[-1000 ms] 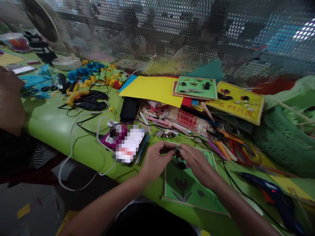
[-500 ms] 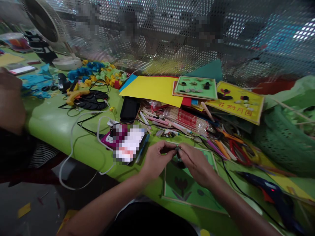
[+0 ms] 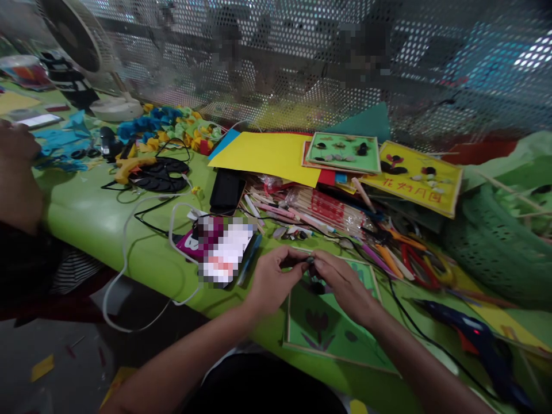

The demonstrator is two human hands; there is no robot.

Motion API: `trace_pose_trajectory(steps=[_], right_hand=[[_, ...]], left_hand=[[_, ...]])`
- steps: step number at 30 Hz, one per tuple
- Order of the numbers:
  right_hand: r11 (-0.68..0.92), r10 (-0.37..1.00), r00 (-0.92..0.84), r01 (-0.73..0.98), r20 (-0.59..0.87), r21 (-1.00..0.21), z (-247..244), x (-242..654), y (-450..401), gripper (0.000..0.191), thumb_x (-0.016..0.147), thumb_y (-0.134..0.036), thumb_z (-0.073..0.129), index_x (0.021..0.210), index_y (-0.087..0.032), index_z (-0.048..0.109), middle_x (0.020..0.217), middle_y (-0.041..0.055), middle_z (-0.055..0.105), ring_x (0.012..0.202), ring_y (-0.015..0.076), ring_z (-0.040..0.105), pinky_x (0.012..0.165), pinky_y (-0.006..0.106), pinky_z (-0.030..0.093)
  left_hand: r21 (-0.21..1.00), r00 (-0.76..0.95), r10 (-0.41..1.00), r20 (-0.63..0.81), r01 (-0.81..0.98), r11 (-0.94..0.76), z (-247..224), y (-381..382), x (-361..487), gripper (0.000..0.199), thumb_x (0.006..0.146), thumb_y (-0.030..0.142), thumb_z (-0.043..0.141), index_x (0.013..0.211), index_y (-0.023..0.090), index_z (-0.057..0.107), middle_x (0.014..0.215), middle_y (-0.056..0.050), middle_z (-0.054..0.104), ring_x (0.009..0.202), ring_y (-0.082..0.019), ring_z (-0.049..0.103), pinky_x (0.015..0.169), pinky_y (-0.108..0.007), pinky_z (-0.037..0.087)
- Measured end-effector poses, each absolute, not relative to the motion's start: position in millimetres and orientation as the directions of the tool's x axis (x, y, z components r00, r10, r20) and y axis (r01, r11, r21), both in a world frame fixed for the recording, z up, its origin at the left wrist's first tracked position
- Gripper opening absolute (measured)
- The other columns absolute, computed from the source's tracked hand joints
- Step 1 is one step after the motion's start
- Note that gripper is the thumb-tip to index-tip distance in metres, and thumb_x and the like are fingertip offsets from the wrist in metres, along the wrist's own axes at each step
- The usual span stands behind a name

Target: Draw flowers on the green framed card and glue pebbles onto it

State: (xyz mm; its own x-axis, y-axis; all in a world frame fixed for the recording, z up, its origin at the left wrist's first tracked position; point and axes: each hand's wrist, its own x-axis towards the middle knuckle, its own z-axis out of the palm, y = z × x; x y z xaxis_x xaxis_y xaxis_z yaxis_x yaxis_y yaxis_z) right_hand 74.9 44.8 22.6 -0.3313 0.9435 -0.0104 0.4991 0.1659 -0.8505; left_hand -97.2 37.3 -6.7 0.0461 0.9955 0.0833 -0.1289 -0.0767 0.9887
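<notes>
My left hand (image 3: 276, 279) and my right hand (image 3: 342, 282) meet above a green picture board (image 3: 357, 353) with a thin wooden border. Between their fingertips they pinch a small dark, pebble-like piece (image 3: 310, 260); the fingers cover most of it. On the board below, a dark tulip shape (image 3: 318, 323) with leaves shows near the lower left. Another dark oval (image 3: 351, 335) lies to its right, and a dark shape (image 3: 317, 286) is partly hidden beneath my hands.
A glue gun (image 3: 470, 330) with a lit red light lies right of the board, its cable curving past. Behind are pliers (image 3: 416, 261), skewers (image 3: 332, 208) and two finished-looking pictures (image 3: 342, 150). A phone (image 3: 228, 250) lies left; another person's hand (image 3: 17, 141) is at far left.
My right fingers have shifted slightly around the small dark piece. Both hands stay in nearly the same place over the board.
</notes>
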Motion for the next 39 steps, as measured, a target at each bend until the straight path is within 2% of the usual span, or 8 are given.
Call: trace_pose_trajectory(steps=[6, 13, 19, 31, 39], right_hand=[[0.255, 0.928, -0.37, 0.541, 0.045, -0.801, 20.6, 76.9, 44.6, 0.025, 0.099, -0.034, 0.041, 0.079, -0.024, 0.049, 0.076, 0.0006, 0.056, 0.07, 0.0193, 0.051, 0.062, 0.031, 0.04], [0.242, 0.924, -0.383, 0.556, 0.013, -0.795, 25.3, 75.5, 43.3, 0.037, 0.104, -0.05, 0.041, 0.077, -0.025, 0.046, 0.077, 0.0009, 0.055, 0.071, 0.02, 0.051, 0.062, 0.031, 0.041], [0.284, 0.925, -0.377, 0.615, 0.042, -0.735, 20.5, 71.7, 46.7, 0.033, 0.103, -0.042, 0.038, 0.075, -0.025, 0.042, 0.073, 0.0004, 0.052, 0.067, 0.0194, 0.047, 0.061, 0.032, 0.035], [0.323, 0.918, -0.391, 0.624, 0.074, -0.712, 19.0, 75.0, 45.1, 0.031, 0.104, -0.038, 0.038, 0.076, -0.024, 0.042, 0.073, 0.0002, 0.052, 0.067, 0.0192, 0.048, 0.061, 0.032, 0.035], [0.315, 0.902, -0.432, 0.631, 0.016, -0.709, 21.0, 79.9, 45.0, 0.036, 0.107, -0.048, 0.036, 0.08, -0.024, 0.045, 0.078, 0.0016, 0.056, 0.072, 0.0204, 0.052, 0.064, 0.032, 0.038]], left_hand=[[0.987, 0.042, 0.998, 0.036, -0.16, -0.029, -3.7, 38.9, -98.2, 0.011, 0.079, 0.021, 0.076, 0.088, 0.016, 0.078, 0.085, -0.005, 0.08, 0.079, -0.017, 0.074, 0.077, -0.028, 0.059], [0.986, 0.027, 0.996, 0.081, -0.152, -0.076, -3.7, 38.3, -98.7, 0.01, 0.079, 0.019, 0.074, 0.088, 0.016, 0.077, 0.086, -0.005, 0.08, 0.08, -0.017, 0.074, 0.079, -0.028, 0.059], [0.99, 0.037, 0.997, 0.071, -0.128, -0.066, -4.9, 37.2, -98.2, 0.01, 0.08, 0.02, 0.074, 0.088, 0.016, 0.077, 0.087, -0.005, 0.08, 0.081, -0.017, 0.074, 0.08, -0.028, 0.059], [0.981, 0.059, 0.998, 0.005, -0.194, 0.007, -4.0, 38.3, -98.9, 0.011, 0.076, 0.02, 0.078, 0.086, 0.015, 0.076, 0.082, -0.005, 0.078, 0.077, -0.017, 0.072, 0.076, -0.027, 0.057], [0.972, 0.065, 0.998, 0.004, -0.233, 0.012, -8.9, 40.2, -98.9, 0.013, 0.078, 0.022, 0.078, 0.089, 0.015, 0.075, 0.083, -0.004, 0.077, 0.078, -0.016, 0.071, 0.077, -0.027, 0.056]])
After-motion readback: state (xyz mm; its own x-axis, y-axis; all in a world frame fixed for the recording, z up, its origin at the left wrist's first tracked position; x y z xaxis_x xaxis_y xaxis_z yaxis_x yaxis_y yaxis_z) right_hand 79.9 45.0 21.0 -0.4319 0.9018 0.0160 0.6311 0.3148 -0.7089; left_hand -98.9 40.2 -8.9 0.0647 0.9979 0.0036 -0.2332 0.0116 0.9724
